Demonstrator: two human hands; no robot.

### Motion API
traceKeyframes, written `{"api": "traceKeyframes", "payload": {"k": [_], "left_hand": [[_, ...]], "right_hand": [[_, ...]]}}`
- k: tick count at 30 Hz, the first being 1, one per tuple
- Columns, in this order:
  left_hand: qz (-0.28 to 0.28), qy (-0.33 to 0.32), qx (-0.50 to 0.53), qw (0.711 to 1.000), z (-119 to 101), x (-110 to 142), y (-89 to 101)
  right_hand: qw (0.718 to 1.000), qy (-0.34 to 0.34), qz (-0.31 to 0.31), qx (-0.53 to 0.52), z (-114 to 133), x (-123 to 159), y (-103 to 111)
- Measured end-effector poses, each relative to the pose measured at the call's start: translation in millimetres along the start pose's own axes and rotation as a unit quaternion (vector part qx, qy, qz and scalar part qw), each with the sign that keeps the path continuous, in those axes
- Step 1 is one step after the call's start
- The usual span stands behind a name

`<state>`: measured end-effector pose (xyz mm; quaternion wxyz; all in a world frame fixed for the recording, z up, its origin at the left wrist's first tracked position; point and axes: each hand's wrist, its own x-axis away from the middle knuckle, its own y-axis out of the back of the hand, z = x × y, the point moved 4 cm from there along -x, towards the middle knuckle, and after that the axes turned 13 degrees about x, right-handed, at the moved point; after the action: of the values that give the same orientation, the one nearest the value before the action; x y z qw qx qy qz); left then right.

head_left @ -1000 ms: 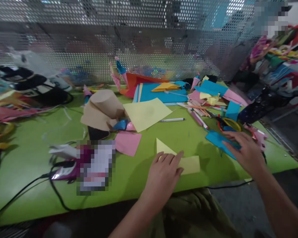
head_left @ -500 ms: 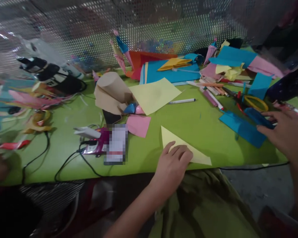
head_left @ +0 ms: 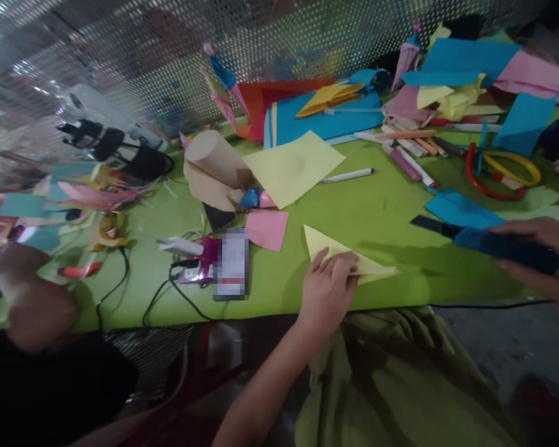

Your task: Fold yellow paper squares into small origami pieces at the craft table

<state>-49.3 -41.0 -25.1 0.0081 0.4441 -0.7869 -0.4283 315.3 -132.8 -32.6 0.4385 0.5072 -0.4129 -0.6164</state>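
Note:
My left hand (head_left: 330, 282) is on a yellow sheet of paper (head_left: 317, 239) folded into a triangle, near the table's front edge. Its fingers are curled and closed over the paper, hiding the middle of it. At the right, my right hand (head_left: 547, 248) grips a blue utility knife (head_left: 484, 242). The dark blade (head_left: 426, 222) is out and points left toward the folded paper, with a gap between them. Behind the knife lies a blue paper strip (head_left: 463, 206), partly covered by it.
Scissors with red and yellow handles (head_left: 512, 171), pens and pencils (head_left: 414, 139) lie at the right. A flat yellow sheet (head_left: 295, 167), a pink square (head_left: 268, 230), a phone (head_left: 231, 264) and a cardboard roll (head_left: 218, 158) are on the green table (head_left: 270, 285). Another person's arm (head_left: 37, 292) rests at left.
My right hand has picked the utility knife up off the table, and its blade now shows pointing left. My left hand remains on the folded paper. The camera view has shifted a little.

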Motion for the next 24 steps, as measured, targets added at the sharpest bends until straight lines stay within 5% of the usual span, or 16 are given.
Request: {"api": "traceKeyframes", "payload": {"k": [4, 13, 24], "left_hand": [[-0.031, 0.002, 0.012, 0.999, 4, -6, -1.7], [-0.028, -0.002, -0.023, 0.999, 3, -4, -6.2], [-0.020, -0.035, -0.062, 0.997, 0, -3, -8.5]], "right_hand": [[0.995, 0.092, 0.015, -0.020, 24, 1, -5], [0.991, 0.104, 0.072, -0.039, 52, 3, -7], [0.985, 0.167, 0.040, -0.002, 44, 11, -13]]}}
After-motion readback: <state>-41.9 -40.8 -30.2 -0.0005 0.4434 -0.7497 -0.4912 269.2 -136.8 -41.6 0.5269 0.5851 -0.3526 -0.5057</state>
